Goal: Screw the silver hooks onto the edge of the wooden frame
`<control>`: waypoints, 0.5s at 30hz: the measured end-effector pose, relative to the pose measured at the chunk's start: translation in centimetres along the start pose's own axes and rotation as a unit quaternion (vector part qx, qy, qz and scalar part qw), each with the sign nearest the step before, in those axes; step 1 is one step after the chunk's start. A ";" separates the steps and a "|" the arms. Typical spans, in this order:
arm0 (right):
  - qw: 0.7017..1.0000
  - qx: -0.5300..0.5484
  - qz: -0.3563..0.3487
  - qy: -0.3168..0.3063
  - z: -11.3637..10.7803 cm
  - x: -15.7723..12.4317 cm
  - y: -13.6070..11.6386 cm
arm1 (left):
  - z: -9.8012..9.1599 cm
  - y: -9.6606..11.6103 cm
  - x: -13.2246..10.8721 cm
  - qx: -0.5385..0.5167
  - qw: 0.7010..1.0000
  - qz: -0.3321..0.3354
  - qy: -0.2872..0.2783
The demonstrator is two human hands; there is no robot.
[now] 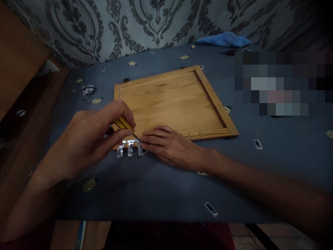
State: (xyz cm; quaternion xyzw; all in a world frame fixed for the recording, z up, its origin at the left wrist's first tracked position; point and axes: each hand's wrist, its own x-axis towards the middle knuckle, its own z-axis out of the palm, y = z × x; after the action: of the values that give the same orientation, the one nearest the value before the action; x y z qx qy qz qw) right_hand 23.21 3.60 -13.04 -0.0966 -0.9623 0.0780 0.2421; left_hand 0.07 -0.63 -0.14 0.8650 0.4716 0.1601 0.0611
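Note:
My left hand [96, 139] is closed around the yellow handle of a screwdriver [122, 123]. The shaft slants down to the right, its tip at a silver metal hook rail [130, 143] along the near edge of a framed wooden board [166, 104]. Several curved hooks stick out from the rail toward me. My right hand [171, 146] rests over the board's near edge, its fingertips gripping the rail's right end beside the screwdriver tip. Those fingers hide that end of the rail. Small dark holes show in the frame to the right of my right hand.
More silver hooks [90, 89] lie on the dark blue tablecloth [156, 194] at the left. Toward the wall sits a blue cloth [223, 39]. Brown wooden furniture [23, 59] borders the table's left side. A pixelated patch covers part of the right.

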 end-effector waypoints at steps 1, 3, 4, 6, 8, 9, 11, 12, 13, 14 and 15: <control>1.000 0.001 -0.003 0.006 0.0 0.0 0.0 | 0.0 0.1 0.0 0.003 1.000 0.000 0.003; 1.000 0.001 -0.005 0.009 0.1 0.0 0.1 | 0.0 0.2 0.0 0.004 1.000 0.004 0.008; 1.000 0.001 -0.003 0.006 0.1 0.0 0.1 | 0.0 0.3 -0.1 0.004 1.000 0.003 0.009; 1.000 0.001 0.003 -0.004 0.1 0.0 0.1 | -0.1 0.5 -0.1 0.003 1.000 -0.005 -0.001; 1.000 0.004 0.006 -0.010 0.0 0.0 0.0 | -0.3 0.7 -0.2 0.000 1.000 -0.020 -0.017; 1.000 0.006 0.007 -0.013 0.0 0.0 0.0 | -0.3 0.8 -0.2 -0.003 0.999 -0.025 -0.021; 1.000 0.008 0.008 -0.014 0.0 0.0 0.0 | -0.3 0.8 -0.2 -0.011 0.999 -0.028 -0.021; 1.000 0.008 0.008 -0.014 0.0 0.0 -0.1 | -0.3 0.8 -0.2 -0.012 0.999 -0.030 -0.018; 1.000 0.008 0.008 -0.014 0.0 0.0 -0.1 | -0.3 0.8 -0.1 -0.011 0.999 -0.029 -0.015; 1.000 0.009 0.007 -0.011 0.0 0.0 -0.1 | -0.2 0.8 -0.1 -0.007 0.999 -0.030 -0.015; 1.000 0.009 0.004 -0.008 0.0 0.0 -0.1 | -0.2 0.7 -0.1 -0.004 0.999 -0.031 -0.018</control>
State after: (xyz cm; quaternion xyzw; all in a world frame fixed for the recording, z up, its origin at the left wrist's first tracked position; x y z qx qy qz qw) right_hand 23.21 3.55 -13.00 -0.0978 -0.9631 0.0884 0.2347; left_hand 0.51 -1.13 0.22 0.8524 0.4964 0.1446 0.0780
